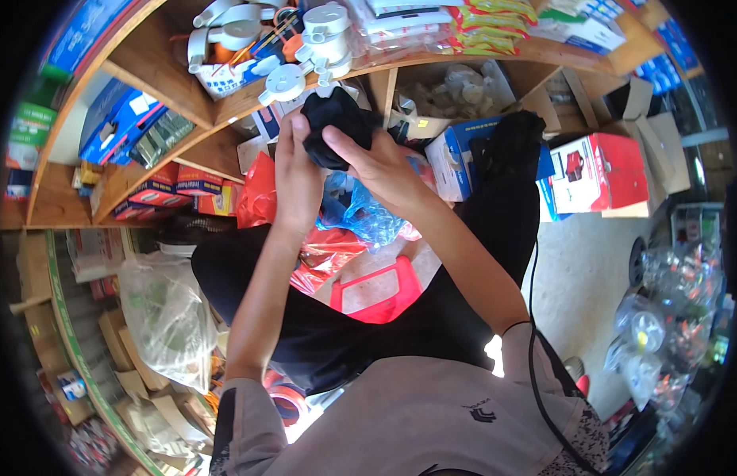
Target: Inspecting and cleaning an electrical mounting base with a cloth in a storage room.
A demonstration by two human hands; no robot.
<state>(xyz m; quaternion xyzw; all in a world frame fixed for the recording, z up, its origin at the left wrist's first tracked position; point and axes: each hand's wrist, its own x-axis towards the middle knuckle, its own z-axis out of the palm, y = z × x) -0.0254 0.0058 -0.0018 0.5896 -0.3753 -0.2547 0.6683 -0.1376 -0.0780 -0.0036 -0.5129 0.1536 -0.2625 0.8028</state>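
Black bundle (335, 119) near lettered white box (225, 84)

Shelving: wooden shelving unit (162, 78) spans the far side and returns along the left. Upright dividers (380, 95) form open-fronted compartments; timber finish is brown, boards visibly plain. At left near, a long green strip (64, 309) runs beside cardboard cartons (122, 341). Floor: grey, smooth, concrete-like floor (579, 274), exposed at right. Lighting: bright light at far right, below a grey bar (702, 136); its source cannot be determined. Lower left compartments are shaded.
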